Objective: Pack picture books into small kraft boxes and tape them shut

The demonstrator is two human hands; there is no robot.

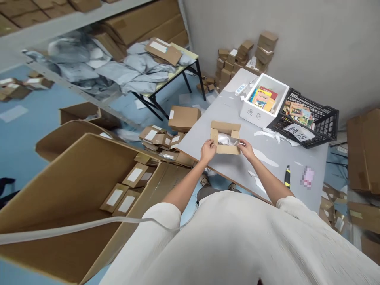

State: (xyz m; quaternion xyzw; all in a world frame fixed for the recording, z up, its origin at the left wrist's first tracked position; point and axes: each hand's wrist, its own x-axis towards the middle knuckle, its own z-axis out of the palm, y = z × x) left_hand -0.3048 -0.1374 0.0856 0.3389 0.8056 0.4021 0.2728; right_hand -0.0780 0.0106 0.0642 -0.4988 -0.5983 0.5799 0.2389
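A small cardboard box (228, 149) with its flaps folded out lies on the grey table, near its front edge. Inside it shows some white, crumpled wrapping (226, 139); what it covers is hidden. My left hand (208, 151) pinches the box at its left end, fingers closed on the cardboard. At the opposite end my right hand (246, 149) grips the box's right side in the same way. A yellow and black box cutter (287, 177) rests on the table to the right of my right forearm.
On the table (216, 107) stand a white foam box (252, 114) and a black crate (322, 136), both holding colourful booklets. Torn paper scraps (265, 157) lie about. A large open carton (59, 174) with small parcels is at my left. Grey mailing bags (130, 69) cover a side table.
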